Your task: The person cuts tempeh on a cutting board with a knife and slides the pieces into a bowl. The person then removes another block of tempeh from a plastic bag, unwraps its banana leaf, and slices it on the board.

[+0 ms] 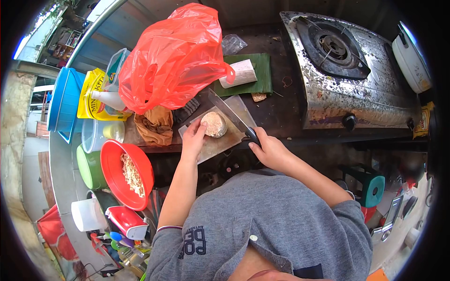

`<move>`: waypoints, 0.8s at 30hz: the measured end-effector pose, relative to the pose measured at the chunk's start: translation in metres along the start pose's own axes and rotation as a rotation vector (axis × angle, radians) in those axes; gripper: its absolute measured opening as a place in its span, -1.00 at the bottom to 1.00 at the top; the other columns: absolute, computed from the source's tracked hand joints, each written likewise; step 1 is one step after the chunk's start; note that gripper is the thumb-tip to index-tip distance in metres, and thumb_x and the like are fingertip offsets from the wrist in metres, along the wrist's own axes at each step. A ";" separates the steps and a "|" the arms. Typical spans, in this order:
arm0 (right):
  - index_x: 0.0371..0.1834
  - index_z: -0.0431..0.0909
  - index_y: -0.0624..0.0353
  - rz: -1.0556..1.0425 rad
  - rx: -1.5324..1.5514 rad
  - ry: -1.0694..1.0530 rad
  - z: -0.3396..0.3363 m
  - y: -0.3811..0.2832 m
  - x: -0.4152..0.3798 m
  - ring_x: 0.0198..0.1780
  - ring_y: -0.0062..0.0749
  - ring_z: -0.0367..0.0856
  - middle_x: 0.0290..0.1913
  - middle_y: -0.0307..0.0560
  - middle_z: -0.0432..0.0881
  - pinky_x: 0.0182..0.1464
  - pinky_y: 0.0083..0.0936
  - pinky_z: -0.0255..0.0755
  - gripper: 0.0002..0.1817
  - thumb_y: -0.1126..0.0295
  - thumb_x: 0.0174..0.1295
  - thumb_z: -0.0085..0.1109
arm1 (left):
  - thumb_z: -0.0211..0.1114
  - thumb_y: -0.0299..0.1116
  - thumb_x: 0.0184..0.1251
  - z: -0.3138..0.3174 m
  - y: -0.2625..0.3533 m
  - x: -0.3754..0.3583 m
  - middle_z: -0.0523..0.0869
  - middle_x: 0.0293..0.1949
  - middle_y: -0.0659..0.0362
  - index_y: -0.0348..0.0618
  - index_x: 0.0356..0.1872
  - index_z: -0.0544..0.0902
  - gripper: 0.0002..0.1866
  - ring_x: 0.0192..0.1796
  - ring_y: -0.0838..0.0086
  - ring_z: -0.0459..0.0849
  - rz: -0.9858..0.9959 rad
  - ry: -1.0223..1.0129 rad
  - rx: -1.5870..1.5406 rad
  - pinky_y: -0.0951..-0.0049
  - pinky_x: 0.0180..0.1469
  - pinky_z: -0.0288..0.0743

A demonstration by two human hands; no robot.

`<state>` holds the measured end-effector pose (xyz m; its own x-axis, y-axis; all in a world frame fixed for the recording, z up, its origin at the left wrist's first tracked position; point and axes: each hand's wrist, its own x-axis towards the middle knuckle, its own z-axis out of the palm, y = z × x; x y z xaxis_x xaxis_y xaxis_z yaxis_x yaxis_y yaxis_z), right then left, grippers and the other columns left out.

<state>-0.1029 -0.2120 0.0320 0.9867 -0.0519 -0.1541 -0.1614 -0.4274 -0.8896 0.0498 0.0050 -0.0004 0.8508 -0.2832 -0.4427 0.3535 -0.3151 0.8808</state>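
Observation:
My left hand has its fingers around the side of a short, round tempeh block with a speckled beige cut face. The block rests on a worn pale cutting board near the counter's front edge. In my right hand is the black handle of a kitchen knife. Its broad blade slants up and left past the right side of the block, with a small gap between them. Behind the board, a longer white tempeh log lies on a green banana leaf.
A red plastic bag bulges behind the board, above a brown cloth. A gas stove stands at right. On the left are a red bowl with cut beige pieces, a yellow oil pouch and a blue basin.

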 end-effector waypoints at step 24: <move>0.05 0.19 0.35 -0.015 -0.073 -0.042 0.024 -0.007 0.001 -0.27 0.32 0.57 -0.39 0.37 0.59 -0.23 0.05 0.43 -0.65 0.39 0.31 0.00 | 0.61 -0.20 -0.25 0.018 0.004 -0.022 0.45 0.19 -0.21 -0.22 0.46 0.01 0.21 0.21 -0.06 0.44 0.601 0.076 0.811 0.10 0.27 0.30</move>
<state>-0.1014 -0.1875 0.0283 0.9871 -0.0074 -0.1602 -0.1430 -0.4924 -0.8586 0.0253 -0.0059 0.0103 0.8330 -0.5484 0.0735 -0.4888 -0.6672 0.5620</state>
